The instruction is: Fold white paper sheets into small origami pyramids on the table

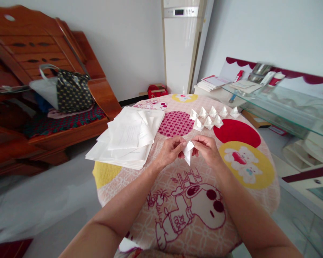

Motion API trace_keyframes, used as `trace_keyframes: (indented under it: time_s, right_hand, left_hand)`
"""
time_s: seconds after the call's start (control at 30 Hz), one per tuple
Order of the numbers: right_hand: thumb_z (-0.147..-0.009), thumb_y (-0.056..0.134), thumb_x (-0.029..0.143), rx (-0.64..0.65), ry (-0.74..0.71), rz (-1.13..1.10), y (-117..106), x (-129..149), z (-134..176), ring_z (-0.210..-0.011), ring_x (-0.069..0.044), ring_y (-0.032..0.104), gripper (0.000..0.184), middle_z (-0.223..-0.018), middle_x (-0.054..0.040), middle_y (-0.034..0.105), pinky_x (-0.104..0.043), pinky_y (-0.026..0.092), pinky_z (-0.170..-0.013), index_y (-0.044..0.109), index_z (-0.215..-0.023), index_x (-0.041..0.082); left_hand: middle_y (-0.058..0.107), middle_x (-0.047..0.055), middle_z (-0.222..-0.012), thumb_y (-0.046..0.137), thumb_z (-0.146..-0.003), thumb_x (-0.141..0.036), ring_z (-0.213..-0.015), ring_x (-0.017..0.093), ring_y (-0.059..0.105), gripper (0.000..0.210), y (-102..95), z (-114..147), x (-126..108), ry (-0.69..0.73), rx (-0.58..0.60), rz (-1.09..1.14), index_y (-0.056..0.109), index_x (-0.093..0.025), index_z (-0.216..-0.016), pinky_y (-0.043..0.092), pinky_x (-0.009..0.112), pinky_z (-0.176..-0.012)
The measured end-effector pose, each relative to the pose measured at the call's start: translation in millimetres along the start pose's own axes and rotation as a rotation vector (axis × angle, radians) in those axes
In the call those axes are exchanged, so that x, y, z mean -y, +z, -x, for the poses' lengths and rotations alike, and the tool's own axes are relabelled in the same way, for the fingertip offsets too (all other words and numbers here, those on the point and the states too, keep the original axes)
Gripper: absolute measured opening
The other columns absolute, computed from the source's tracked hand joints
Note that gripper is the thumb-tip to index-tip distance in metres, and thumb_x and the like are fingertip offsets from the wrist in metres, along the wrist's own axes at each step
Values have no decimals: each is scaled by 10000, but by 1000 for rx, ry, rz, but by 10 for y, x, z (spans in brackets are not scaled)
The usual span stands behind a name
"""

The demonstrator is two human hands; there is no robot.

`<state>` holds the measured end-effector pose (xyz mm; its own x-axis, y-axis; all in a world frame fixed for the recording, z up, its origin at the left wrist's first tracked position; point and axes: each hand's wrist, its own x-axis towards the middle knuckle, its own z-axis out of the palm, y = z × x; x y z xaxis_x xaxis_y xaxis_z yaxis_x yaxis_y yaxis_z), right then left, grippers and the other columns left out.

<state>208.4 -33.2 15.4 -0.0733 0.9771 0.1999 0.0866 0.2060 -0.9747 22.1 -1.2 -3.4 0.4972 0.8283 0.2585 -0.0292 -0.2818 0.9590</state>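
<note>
A small piece of folded white paper point(188, 153), pointed at its lower end, is held above the table between both hands. My left hand point(172, 148) pinches its left side, and my right hand point(205, 147) grips the upper right edge with thumb and fingers. Some fingertips are hidden behind the paper. Beyond the hands stand several folded paper shapes point(208, 123) with pointed tops, set in two rough rows. To the left lies a stack of white paper sheets point(124, 134), with smaller loose sheets on top, one bearing faint print.
A patterned cloth covers the round table point(172, 175). On the right is a glass-topped cabinet point(285, 104) carrying papers, a red bottle and metal containers. A wooden bench point(97, 96) with a dotted bag point(72, 91) stands left. A tall white air conditioner point(179, 46) is behind.
</note>
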Motion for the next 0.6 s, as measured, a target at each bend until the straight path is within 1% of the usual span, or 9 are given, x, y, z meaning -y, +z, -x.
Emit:
trace_keyframes:
  time_s: [0.1,0.2,0.27,0.4,0.5,0.6]
  right_hand:
    - [-867,671,383,13,4,-47,-3,-8,-4,-504,-123,527,266,-581,3,613,-263,406,-496,645,-675,202]
    - [-901,662,448,19,-5,-60,-6,-9,-6,-494,-116,517,365,-558,6,588,-258,394,-491,619,-635,202]
    - [-899,675,484,28,-13,-73,-9,-2,-5,-484,-108,504,405,-546,13,571,-254,380,-486,603,-617,202]
    - [-825,753,455,39,2,-80,-22,31,1,-486,-107,502,331,-555,21,573,-251,369,-475,650,-646,197]
    - [-794,761,417,35,22,-92,-33,43,2,-476,-106,497,284,-540,23,570,-249,371,-466,674,-643,193]
    - [-779,766,398,29,43,-135,-35,28,-3,-450,-94,475,278,-521,28,560,-238,340,-440,668,-623,191]
  left_hand:
    - [610,-13,-619,621,-946,-583,-499,88,578,439,3,2,-20,-1,4,19,598,-160,-834,453,195,-488]
    - [614,-15,-648,651,-936,-549,-505,79,574,407,16,8,-61,2,0,26,586,-161,-829,455,187,-488]
    - [608,-18,-646,647,-944,-527,-504,75,569,391,28,14,-92,5,-2,24,579,-162,-824,450,183,-485]
    - [586,-30,-614,645,-944,-527,-486,69,547,393,47,20,-138,12,5,24,568,-166,-811,421,174,-468]
    - [567,-40,-603,653,-931,-558,-478,65,533,417,54,19,-145,5,14,38,563,-169,-811,403,171,-464]
    - [557,-44,-603,654,-921,-585,-479,64,519,438,43,8,-132,-9,33,66,565,-167,-824,386,176,-471]
